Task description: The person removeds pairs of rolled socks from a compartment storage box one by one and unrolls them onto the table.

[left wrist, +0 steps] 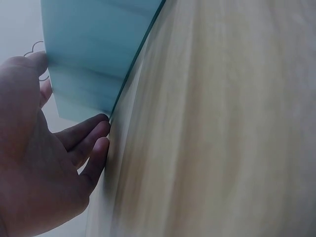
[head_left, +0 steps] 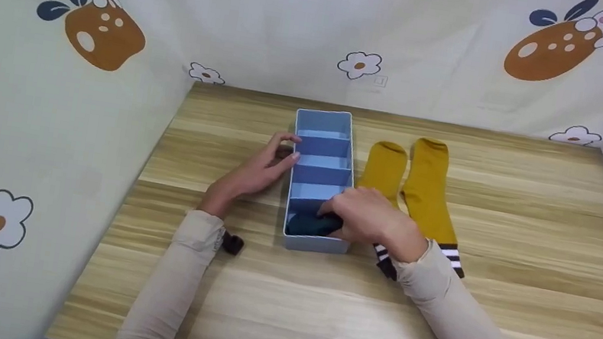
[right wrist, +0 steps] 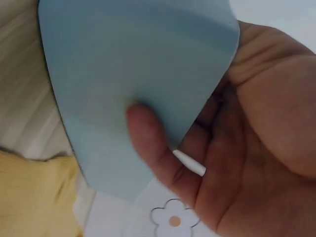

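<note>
A long pale blue box (head_left: 315,244) with a row of compartments lies on the table. Its nearest compartment holds a dark green bundle of cloth (head_left: 305,224), which looks like a rolled sock. My right hand (head_left: 369,215) reaches over the right rim, fingers down at the bundle, their tips partly hidden. One finger (right wrist: 148,133) lies against the box's outer wall in the right wrist view. At the box's left side, my left hand (head_left: 262,170) touches the rim with thumb and forefinger. Its other fingers (left wrist: 96,158) extend low along the wall in the left wrist view.
Two mustard yellow socks (head_left: 430,195) with striped cuffs lie flat right of the box, one partly under my right hand. A small black object (head_left: 232,243) shows by my left cuff. Printed cloth walls (head_left: 299,25) enclose the wooden table (head_left: 280,310) at the back and sides.
</note>
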`<state>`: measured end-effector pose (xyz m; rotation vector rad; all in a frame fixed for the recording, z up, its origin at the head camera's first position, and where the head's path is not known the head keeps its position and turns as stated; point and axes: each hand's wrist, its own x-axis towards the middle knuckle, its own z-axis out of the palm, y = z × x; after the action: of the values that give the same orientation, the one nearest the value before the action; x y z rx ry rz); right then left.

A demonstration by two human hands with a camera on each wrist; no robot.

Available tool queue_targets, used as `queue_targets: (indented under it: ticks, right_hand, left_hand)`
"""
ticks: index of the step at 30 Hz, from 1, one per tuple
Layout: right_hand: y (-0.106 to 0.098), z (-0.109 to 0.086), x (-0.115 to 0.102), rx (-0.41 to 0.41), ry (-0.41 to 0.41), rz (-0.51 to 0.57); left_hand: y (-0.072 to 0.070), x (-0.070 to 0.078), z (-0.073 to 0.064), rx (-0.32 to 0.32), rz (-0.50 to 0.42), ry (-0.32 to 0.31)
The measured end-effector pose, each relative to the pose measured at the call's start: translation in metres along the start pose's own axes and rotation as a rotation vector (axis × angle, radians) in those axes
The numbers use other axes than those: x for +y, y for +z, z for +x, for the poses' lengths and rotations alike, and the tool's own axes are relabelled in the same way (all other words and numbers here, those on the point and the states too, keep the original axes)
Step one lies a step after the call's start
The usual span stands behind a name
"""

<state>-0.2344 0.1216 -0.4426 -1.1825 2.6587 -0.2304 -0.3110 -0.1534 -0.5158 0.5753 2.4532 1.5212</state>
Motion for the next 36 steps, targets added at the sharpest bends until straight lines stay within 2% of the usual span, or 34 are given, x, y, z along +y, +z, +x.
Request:
queue_targets:
  ticks: [5, 12, 18, 22, 30, 36]
  right_hand:
    - [0.001, -0.001, 0.009, 0.001, -0.063, 0.048]
    - [-0.004, -0.006, 0.017, 0.006, -0.095, 0.118]
    - [-0.017, -0.014, 0.023, 0.010, -0.102, 0.301]
    - [-0.020, -0.018, 0.031, 0.041, -0.114, 0.403]
    - [-0.013, -0.021, 0.046, 0.132, -0.110, 0.550]
    - [-0.005, -0.024, 0.054, 0.173, -0.067, 0.667]
  left_hand:
    - [0.001, -0.001, 0.001, -0.009, -0.011, 0.002]
    - [0.003, 0.001, 0.002, -0.016, -0.008, -0.021]
    - [0.003, 0.002, 0.002, -0.010, -0.009, -0.033]
    - [0.002, 0.000, 0.002, -0.004, -0.014, -0.022]
    - [0.001, 0.000, 0.002, 0.003, -0.022, -0.001]
    - [0.001, -0.001, 0.001, 0.020, -0.015, 0.006]
